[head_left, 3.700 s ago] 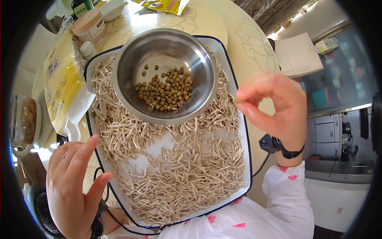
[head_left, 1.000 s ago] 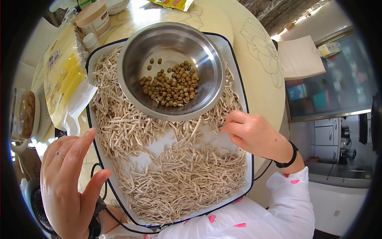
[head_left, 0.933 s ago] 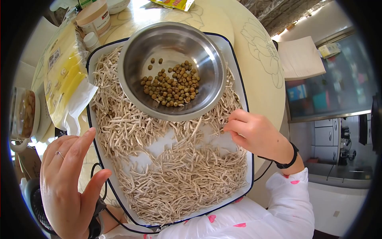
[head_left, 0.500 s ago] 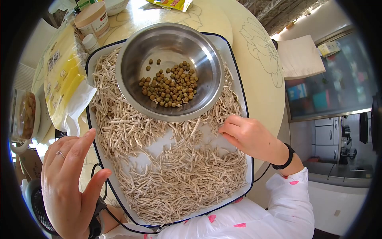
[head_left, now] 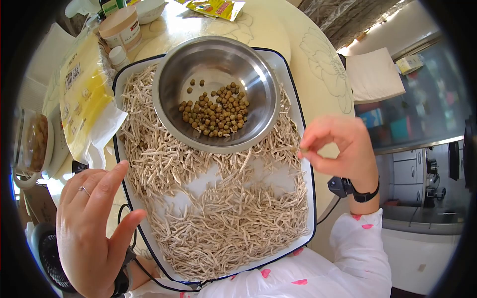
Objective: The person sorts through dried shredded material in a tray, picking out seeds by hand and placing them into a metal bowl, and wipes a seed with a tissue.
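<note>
My right hand (head_left: 338, 149) is raised over the tray's right edge, thumb and forefinger pinched on a small olive-brown ball (head_left: 304, 150). It looks like the round, pea-like balls (head_left: 218, 109) gathered in a steel bowl (head_left: 164, 116). That bowl sits on the far part of a white, dark-rimmed tray (head_left: 313, 208). Thin, dry, pale strips (head_left: 228, 233) are spread thickly over the tray, with bare white patches in the middle. Beside the tray's left edge, my left hand (head_left: 92, 218) is held with fingers stretched and thumb apart, holding nothing.
A yellow and white plastic bag (head_left: 87, 104) lies left of the tray. Behind it stand a tub (head_left: 120, 32) and a small white-capped jar (head_left: 118, 57). A glass container (head_left: 32, 141) is at far left, a yellow packet (head_left: 213, 7) at the back. Cables run beside both wrists.
My right hand has lifted off the strips and moved right and away from me, with the small ball now showing between its fingertips. The left hand stays open in much the same place.
</note>
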Available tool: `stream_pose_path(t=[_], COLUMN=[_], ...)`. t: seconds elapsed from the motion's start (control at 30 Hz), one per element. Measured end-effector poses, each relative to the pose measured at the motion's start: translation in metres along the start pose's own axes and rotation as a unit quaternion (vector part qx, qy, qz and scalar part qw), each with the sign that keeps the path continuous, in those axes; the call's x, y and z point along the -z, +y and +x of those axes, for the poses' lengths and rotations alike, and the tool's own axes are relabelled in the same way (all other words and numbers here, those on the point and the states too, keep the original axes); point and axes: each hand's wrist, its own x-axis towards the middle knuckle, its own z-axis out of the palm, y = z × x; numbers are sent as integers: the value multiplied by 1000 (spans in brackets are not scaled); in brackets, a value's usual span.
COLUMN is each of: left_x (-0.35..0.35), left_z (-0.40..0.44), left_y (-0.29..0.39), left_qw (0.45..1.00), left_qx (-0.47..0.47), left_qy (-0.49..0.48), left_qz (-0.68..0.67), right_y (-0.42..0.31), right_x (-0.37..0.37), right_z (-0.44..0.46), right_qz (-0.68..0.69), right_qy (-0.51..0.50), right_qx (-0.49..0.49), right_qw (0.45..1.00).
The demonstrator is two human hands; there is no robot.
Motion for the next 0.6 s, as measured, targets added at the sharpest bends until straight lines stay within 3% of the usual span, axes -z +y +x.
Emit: stream_pose_path(t=[0.1,0.27,0.37,0.47,0.6], left_x=[1,3,4,2,0], left_z=[0,0,0,-1,2], left_y=[2,4,3,2,2], left_qw=[1000,1000,1000,1000,1000], left_qx=[-4,8,7,5,11], left_qy=[-2,0,7,9,4], left_qz=[9,7,10,11,4], right_y=[-8,-3,-1,2,1], right_x=[-2,-13,-18,-10,-11], right_z=[26,59,58,47,18], right_qz=[42,-63,-11,-150,-130], right_qy=[38,26,35,45,-72], right_qx=[58,137,90,167,119], right_qw=[997,988,995,973,982])
